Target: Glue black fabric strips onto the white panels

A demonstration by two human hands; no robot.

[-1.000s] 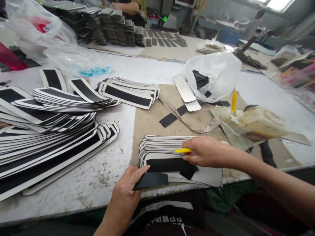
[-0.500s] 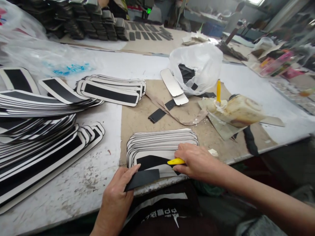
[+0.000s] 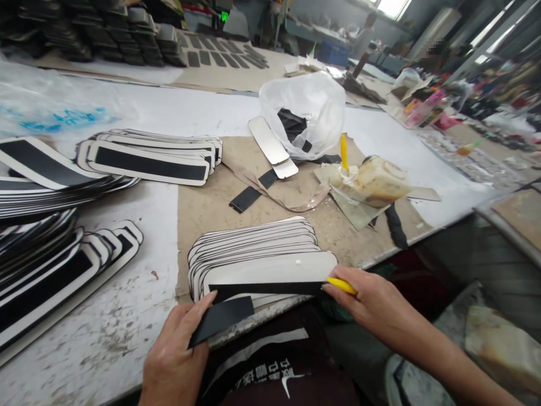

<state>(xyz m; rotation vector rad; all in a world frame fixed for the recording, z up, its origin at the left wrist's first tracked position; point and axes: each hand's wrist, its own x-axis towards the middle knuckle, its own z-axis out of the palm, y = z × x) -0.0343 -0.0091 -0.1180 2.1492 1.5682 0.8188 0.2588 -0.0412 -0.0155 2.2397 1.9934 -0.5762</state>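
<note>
My left hand (image 3: 175,344) grips a short black strip (image 3: 224,320) between thumb and fingers at the table's front edge. Its thumb tip touches the left end of a longer black strip (image 3: 266,288), which lies along the lower part of a white rounded panel (image 3: 270,268). Closed at the panel's right end, my right hand (image 3: 363,293) holds a small tool with a yellow handle (image 3: 341,286); the tool's working end is hidden. The fingers also meet the long strip's right end. Behind the panel, similar white panels with black edges (image 3: 249,239) lie fanned in a stack.
Panels with black centres (image 3: 150,160) are piled at left. A plastic bag (image 3: 323,107) with black pieces stands behind the brown sheet (image 3: 203,208). Right of it sits a stained, yellowish container (image 3: 384,180) beside an upright yellow stick (image 3: 344,152). Dark stacks (image 3: 127,34) stand at the back.
My right hand has moved right along the panel with the yellow tool. The long black strip, bent upward before, now runs straight along the panel. The view has swung right.
</note>
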